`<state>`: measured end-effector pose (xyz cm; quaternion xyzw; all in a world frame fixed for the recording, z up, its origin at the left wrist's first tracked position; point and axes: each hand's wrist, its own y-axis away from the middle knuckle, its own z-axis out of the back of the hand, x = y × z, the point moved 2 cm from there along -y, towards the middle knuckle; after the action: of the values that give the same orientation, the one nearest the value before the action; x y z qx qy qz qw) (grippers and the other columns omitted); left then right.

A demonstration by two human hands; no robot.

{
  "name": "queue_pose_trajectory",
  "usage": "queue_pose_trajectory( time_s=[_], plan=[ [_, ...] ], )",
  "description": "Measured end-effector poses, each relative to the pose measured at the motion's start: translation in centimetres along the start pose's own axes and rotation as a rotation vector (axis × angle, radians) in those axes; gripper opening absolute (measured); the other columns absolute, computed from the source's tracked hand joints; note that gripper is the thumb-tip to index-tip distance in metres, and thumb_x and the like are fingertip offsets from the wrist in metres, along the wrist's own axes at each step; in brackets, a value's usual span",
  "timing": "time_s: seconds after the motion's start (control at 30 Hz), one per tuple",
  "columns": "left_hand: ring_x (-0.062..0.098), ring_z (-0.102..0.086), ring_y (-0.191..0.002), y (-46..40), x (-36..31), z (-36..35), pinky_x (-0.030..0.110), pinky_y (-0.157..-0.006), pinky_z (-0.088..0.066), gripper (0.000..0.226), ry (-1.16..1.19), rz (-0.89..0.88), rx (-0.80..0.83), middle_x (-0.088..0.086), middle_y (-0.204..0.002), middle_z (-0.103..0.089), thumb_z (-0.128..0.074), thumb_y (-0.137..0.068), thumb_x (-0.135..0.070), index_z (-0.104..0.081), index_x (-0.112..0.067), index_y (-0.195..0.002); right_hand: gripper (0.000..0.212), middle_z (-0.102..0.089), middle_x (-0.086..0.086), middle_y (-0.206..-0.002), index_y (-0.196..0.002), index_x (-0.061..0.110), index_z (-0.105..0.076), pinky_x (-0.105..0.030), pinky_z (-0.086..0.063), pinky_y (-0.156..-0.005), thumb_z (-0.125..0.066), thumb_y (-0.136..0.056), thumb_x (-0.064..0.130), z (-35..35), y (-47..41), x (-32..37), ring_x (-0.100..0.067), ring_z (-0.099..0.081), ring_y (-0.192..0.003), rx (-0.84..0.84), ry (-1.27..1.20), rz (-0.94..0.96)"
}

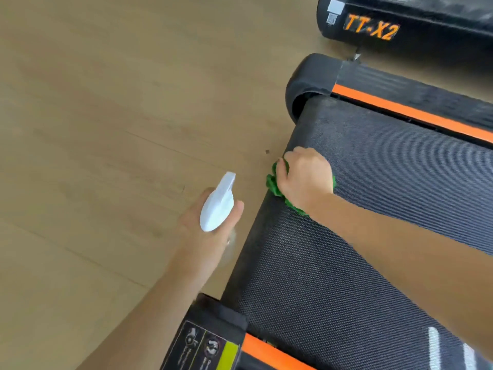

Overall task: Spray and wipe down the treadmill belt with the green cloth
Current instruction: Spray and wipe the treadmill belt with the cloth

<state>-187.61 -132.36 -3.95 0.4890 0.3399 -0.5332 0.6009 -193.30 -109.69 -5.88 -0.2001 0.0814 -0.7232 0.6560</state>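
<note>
The black textured treadmill belt fills the right half of the head view, its rear end at the wooden floor. My right hand presses a bunched green cloth onto the belt's end edge; most of the cloth is hidden under the hand. My left hand is over the floor just left of the belt, gripping a spray bottle with a white trigger head. The nozzle points up and away; the bottle's body is hidden by the hand.
Orange-striped side rails run along the belt, with a black end cap at the far corner and a warning-label panel at the near corner. A second black machine marked TT-X2 stands top right. Wooden floor spreads left.
</note>
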Motion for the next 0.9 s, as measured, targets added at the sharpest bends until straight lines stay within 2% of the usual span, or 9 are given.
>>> queue_pose_trajectory(
  time_s=[0.07, 0.13, 0.33, 0.4, 0.5, 0.6, 0.73, 0.8, 0.9],
  plan=[
    [0.020, -0.063, -0.080, -1.7, -1.2, -0.3, 0.027, -0.065, -0.056, 0.020, -0.021, 0.014, 0.076, -0.007, -0.091, -0.068, -0.077, -0.093, -0.041, -0.072, -0.036, -0.112, 0.028, -0.056, -0.007, -0.070, -0.067, 0.012, -0.058, -0.035, -0.038, -0.061, -0.054, -0.091, 0.025, -0.5, 0.1, 0.5, -0.032, -0.053, -0.067, -0.008, 0.031, -0.092],
    [0.016, -0.063, -0.079, -3.0, -2.3, -0.6, 0.026, -0.068, -0.050, 0.024, -0.060, 0.051, 0.137, -0.007, -0.098, -0.073, -0.074, -0.090, -0.048, -0.072, -0.037, -0.111, 0.027, -0.055, -0.005, -0.071, -0.067, 0.012, -0.058, -0.036, -0.040, -0.063, -0.055, -0.091, 0.025, 0.4, 2.0, 1.5, -0.031, -0.052, -0.067, -0.030, -0.012, -0.099],
    [0.005, -0.065, -0.066, -1.0, -4.7, -0.6, 0.031, -0.066, -0.050, 0.029, -0.159, 0.137, 0.216, -0.010, -0.081, -0.078, -0.068, -0.088, -0.049, -0.074, -0.022, -0.084, 0.029, -0.049, 0.001, -0.074, -0.070, 0.017, -0.054, -0.035, -0.040, -0.066, -0.052, -0.096, 0.029, 5.9, 14.0, 4.4, -0.023, -0.044, -0.069, 0.169, -0.165, 0.138],
    [0.002, -0.068, -0.069, 0.3, -4.0, -0.5, 0.033, -0.072, -0.054, 0.029, -0.132, 0.186, 0.237, -0.012, -0.081, -0.079, -0.068, -0.087, -0.051, -0.076, -0.024, -0.080, 0.030, -0.047, 0.001, -0.074, -0.070, 0.017, -0.053, -0.034, -0.038, -0.066, -0.051, -0.098, 0.029, 7.7, 16.5, 3.0, -0.023, -0.042, -0.067, 0.194, -0.151, 0.200],
    [0.013, -0.073, -0.079, 0.8, -3.3, -1.0, 0.035, -0.078, -0.057, 0.019, -0.109, 0.187, 0.316, -0.008, -0.086, -0.079, -0.070, -0.087, -0.054, -0.078, -0.037, -0.083, 0.034, -0.046, 0.001, -0.074, -0.070, 0.017, -0.051, -0.035, -0.041, -0.067, -0.047, -0.101, 0.029, 7.7, 16.1, 0.3, -0.023, -0.041, -0.067, 0.176, -0.083, 0.241],
    [0.020, -0.075, -0.089, -0.1, -3.6, -1.1, 0.039, -0.083, -0.059, 0.027, -0.091, 0.170, 0.357, -0.008, -0.089, -0.080, -0.070, -0.089, -0.052, -0.079, -0.026, -0.085, 0.040, -0.048, -0.001, -0.071, -0.068, 0.013, -0.053, -0.036, -0.045, -0.067, -0.040, -0.100, 0.033, 5.2, 10.7, -2.7, -0.027, -0.049, -0.068, 0.088, 0.036, 0.100],
    [0.015, -0.068, -0.075, -0.6, -3.5, 0.2, 0.036, -0.079, -0.055, 0.026, -0.101, 0.179, 0.402, -0.011, -0.089, -0.080, -0.070, -0.089, -0.052, -0.079, -0.028, -0.087, 0.036, -0.056, -0.006, -0.082, -0.074, 0.013, -0.052, -0.037, -0.039, -0.070, -0.040, -0.101, 0.032, 1.8, 2.2, -5.2, -0.034, -0.057, -0.086, 0.062, 0.147, -0.399],
    [0.014, -0.066, -0.077, -0.9, -3.0, 1.1, 0.036, -0.081, -0.053, 0.022, -0.094, 0.194, 0.437, -0.014, -0.089, -0.079, -0.070, -0.088, -0.053, -0.079, -0.033, -0.088, 0.036, -0.059, -0.007, -0.084, -0.076, 0.011, -0.056, -0.038, -0.040, -0.071, -0.041, -0.101, 0.031, 1.3, 1.8, -4.2, -0.033, -0.056, -0.086, 0.053, 0.162, -0.441],
    [0.014, -0.066, -0.080, -1.2, -2.8, 1.9, 0.030, -0.076, -0.050, 0.027, -0.175, 0.171, 0.499, -0.010, -0.087, -0.074, -0.069, -0.090, -0.052, -0.080, -0.028, -0.089, 0.033, -0.048, 0.002, -0.076, -0.072, 0.016, -0.050, -0.032, -0.036, -0.065, -0.043, -0.099, 0.033, 2.9, 6.5, -1.0, -0.025, -0.051, -0.075, 0.070, 0.091, -0.277]
  ],
)
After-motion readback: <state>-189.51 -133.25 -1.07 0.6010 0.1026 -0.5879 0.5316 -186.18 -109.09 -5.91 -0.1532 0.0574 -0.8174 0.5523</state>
